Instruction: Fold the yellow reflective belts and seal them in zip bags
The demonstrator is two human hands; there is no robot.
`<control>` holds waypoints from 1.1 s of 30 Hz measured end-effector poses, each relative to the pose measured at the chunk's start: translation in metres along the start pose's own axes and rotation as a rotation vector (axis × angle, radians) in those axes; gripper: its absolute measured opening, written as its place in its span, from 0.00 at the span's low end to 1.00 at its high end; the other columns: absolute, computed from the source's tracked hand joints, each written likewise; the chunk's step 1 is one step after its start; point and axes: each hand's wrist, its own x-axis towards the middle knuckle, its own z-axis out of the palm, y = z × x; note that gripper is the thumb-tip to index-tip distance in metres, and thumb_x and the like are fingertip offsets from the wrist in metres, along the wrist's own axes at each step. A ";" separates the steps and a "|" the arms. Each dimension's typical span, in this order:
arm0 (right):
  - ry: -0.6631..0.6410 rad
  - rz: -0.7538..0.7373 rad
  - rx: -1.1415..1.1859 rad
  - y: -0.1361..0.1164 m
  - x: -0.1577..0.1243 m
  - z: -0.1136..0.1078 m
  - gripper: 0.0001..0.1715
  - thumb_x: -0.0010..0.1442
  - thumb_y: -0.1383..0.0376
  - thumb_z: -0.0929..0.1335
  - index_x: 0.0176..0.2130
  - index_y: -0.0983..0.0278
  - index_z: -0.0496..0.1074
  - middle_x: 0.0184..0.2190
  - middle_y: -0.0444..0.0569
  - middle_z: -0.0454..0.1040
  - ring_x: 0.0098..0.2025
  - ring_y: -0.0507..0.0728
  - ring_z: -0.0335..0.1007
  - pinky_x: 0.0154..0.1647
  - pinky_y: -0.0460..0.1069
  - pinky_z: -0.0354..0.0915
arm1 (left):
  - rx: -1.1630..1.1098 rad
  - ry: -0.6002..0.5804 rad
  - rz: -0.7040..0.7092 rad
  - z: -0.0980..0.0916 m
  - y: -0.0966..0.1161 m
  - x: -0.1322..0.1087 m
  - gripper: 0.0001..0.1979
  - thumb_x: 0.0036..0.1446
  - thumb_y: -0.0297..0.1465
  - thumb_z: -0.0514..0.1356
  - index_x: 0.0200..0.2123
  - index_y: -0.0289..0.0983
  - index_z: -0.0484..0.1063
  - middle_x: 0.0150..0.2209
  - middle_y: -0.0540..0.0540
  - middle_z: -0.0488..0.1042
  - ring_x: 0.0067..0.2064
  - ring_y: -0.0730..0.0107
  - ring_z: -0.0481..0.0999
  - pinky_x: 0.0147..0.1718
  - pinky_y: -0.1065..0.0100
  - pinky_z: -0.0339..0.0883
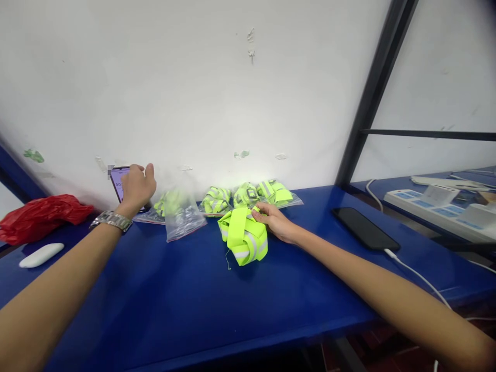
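Pinning the folded neon band [243,235] to the blue table [194,299], the right hand [276,219] rests loose, unclenched fingers on its top edge, likely steadying it; the left hand [135,188] curls at a phone [117,182] propped against the wall, whether gripping I cannot tell; bagged bands [217,199] lie behind.

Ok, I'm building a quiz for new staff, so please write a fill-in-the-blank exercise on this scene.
1. The left hand, at the lit phone against the wall, wears a ____ on its wrist.
2. The right hand touches the loose neon bundle on the ____ table.
3. The black phone lying flat is plugged into a ____ cable.
4. The crumpled plastic bag at the left end is ____.
Missing words: watch, blue, white, red.
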 end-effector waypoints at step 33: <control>0.065 -0.008 0.088 -0.006 -0.001 0.008 0.20 0.53 0.50 0.72 0.29 0.63 0.66 0.27 0.43 0.66 0.30 0.53 0.63 0.32 0.48 0.60 | 0.792 -0.496 0.455 0.036 0.042 -0.079 0.41 0.51 0.27 0.57 0.67 0.35 0.44 0.61 0.24 0.60 0.58 0.34 0.65 0.47 0.43 0.62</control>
